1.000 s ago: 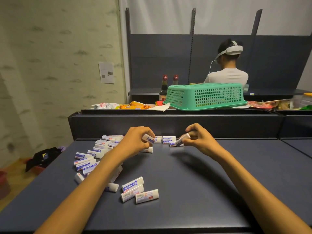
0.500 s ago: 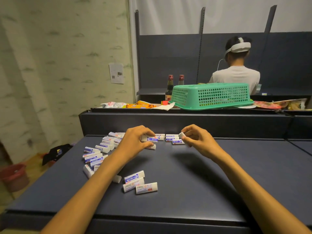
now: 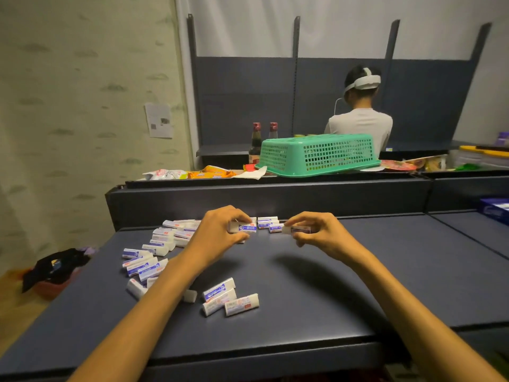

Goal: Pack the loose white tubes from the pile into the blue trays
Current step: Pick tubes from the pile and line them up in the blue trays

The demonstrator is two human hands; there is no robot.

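Note:
Several small white tubes with blue and red labels lie loose on the dark blue shelf top (image 3: 330, 285), in a pile (image 3: 154, 255) at the left. Three more tubes (image 3: 228, 297) lie near the front. At the back edge my left hand (image 3: 217, 232) grips a white tube (image 3: 243, 228) by its ends. My right hand (image 3: 322, 232) pinches another white tube (image 3: 296, 230) lying level. Between the hands a short row of tubes (image 3: 267, 224) sits against the back wall. No blue tray shows near the hands.
A dark raised ledge (image 3: 275, 194) runs behind the shelf top. On it stand an upturned green basket (image 3: 316, 154), snack packets (image 3: 192, 173) and two dark bottles (image 3: 256, 139). A person with a headset (image 3: 360, 117) faces away behind. A blue box (image 3: 495, 209) sits at the far right.
Both hands have stayed at the back edge; the left hand's tube has turned so its label faces me, and the right hand now holds its tube level and lower.

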